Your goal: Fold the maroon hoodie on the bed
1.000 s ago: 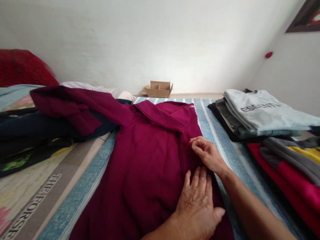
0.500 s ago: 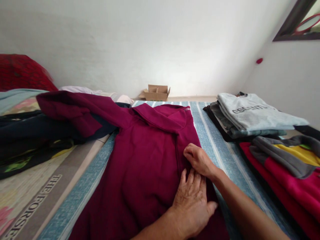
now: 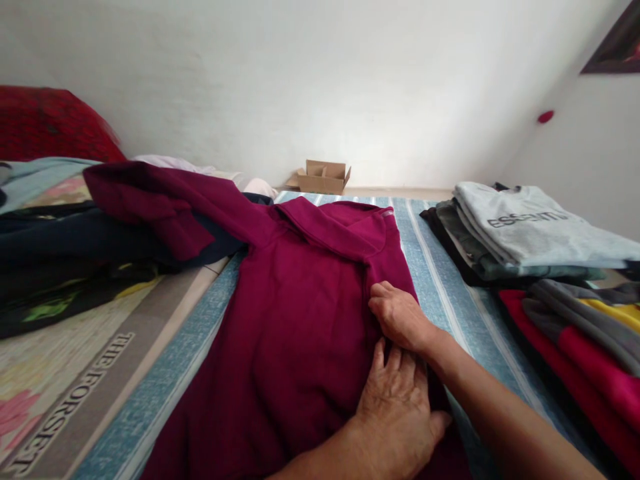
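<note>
A maroon sweatshirt (image 3: 300, 320) lies spread in front of me, its collar or hood end pointing away. One sleeve (image 3: 195, 193) stretches out to the left over other clothes, its cuff end bent back. My left hand (image 3: 395, 413) rests palm down on the right side of the garment, fingers extended and thumb out to the right. Just beyond it, my right hand (image 3: 400, 317) is closed on the fabric near the right edge, beside a dark fold line. The fingertips of my right hand are partly hidden. The other sleeve cannot be made out clearly.
A blue striped sheet (image 3: 430, 247) lies underneath. On the right are a folded clothes stack topped by a grey shirt (image 3: 530, 227) and a pink-and-grey pile (image 3: 590, 340). Dark clothes (image 3: 75, 240) and a printed mat (image 3: 100, 373) are left. A cardboard box (image 3: 323, 179) stands by the wall.
The view has shifted slightly, so things sit a little further right. My right hand's fingers have curled further in on the fabric; my left hand stays flat on the sweatshirt.
</note>
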`<state>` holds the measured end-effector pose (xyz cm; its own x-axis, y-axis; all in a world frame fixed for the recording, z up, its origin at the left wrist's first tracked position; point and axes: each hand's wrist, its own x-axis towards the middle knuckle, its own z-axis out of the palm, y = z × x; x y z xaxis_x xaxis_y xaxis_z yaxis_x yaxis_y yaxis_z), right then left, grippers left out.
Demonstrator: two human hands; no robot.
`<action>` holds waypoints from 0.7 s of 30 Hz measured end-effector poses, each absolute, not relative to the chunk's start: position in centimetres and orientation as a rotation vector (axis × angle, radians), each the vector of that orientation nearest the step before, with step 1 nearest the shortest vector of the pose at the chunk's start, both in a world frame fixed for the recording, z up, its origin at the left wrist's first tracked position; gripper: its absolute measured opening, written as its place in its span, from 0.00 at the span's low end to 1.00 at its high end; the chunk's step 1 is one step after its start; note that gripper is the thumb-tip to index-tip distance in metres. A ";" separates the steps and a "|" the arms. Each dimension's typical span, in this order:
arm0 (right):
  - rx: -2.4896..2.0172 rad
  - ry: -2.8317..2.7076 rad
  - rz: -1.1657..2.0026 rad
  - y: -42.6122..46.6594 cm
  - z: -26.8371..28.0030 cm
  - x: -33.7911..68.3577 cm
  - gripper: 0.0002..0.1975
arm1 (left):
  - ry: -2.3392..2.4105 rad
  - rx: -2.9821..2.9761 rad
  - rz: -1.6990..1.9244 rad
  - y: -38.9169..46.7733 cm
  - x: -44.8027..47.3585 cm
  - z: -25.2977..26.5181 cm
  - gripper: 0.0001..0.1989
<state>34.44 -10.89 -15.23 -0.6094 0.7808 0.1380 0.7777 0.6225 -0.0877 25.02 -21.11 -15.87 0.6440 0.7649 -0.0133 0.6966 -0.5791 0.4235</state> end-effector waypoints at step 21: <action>-1.155 -1.635 1.066 -11.9 -16.5 38.9 0.09 | 1.186 2.510 0.201 -21.2 24.9 -15.7 0.36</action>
